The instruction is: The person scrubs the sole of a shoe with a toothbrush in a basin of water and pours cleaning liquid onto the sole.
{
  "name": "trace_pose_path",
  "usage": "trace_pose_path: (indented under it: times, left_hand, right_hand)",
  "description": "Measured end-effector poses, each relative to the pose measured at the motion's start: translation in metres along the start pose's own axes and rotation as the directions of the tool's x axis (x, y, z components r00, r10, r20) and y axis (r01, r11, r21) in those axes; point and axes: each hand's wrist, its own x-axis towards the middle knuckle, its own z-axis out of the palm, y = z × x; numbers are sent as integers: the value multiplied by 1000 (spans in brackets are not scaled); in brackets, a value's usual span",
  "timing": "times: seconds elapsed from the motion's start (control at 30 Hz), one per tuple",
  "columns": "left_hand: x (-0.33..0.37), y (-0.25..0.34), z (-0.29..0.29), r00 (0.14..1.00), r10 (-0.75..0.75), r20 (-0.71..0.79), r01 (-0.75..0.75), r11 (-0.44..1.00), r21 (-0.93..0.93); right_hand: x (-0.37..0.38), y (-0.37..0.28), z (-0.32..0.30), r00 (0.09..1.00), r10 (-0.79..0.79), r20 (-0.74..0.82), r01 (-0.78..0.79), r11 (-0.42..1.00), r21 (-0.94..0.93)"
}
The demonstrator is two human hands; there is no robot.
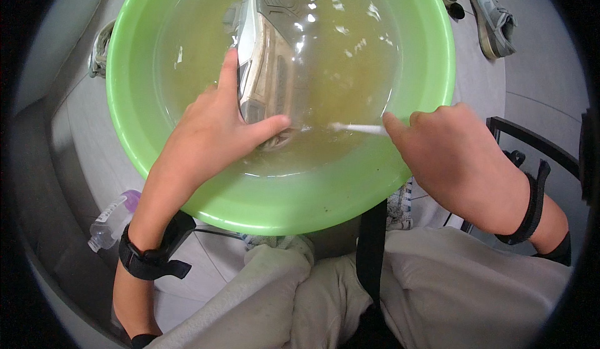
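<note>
A green basin [431, 49] holds murky yellowish water, and a shoe [269, 68] lies partly under it. The shoe rests on its side, its grey patterned sole toward the right and its brownish-stained midsole edge facing up. My left hand [212, 121] grips the shoe near its lower end, thumb across the midsole and index finger stretched along the upper. Over the basin's right side, my right hand [456, 158] is closed around a thin white toothbrush [359, 128]. The brush's tip is at the water, a little right of the shoe and apart from it; its bristles are hard to make out.
A pair of grey shoes [490, 21] stands on the floor at the far right, and another shoe [100, 49] sits left of the basin. A clear bottle with a purple cap [112, 221] lies at the lower left. A black metal frame [531, 138] rises at right.
</note>
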Motion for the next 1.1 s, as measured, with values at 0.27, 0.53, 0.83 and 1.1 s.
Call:
trace_pose_path:
  times: [0.27, 0.53, 0.83, 1.1]
  left_hand:
    - [0, 1, -2, 1000, -1, 21, 2, 999, -37]
    - [-1, 0, -2, 1000, -21, 16, 22, 1000, -21]
    - [3, -2, -8, 998, 10, 66, -3, 994, -110]
    - [8, -28, -23, 990, 79, 120, -54, 978, -201]
  right_hand:
    - [0, 3, -9, 989, -133, -68, 134, 991, 8]
    - [4, 3, -9, 997, 80, 11, -81, 993, 90]
    - [5, 3, 3, 994, 49, -101, -34, 988, 149]
    - [4, -12, 21, 976, 120, -180, -76, 970, 232]
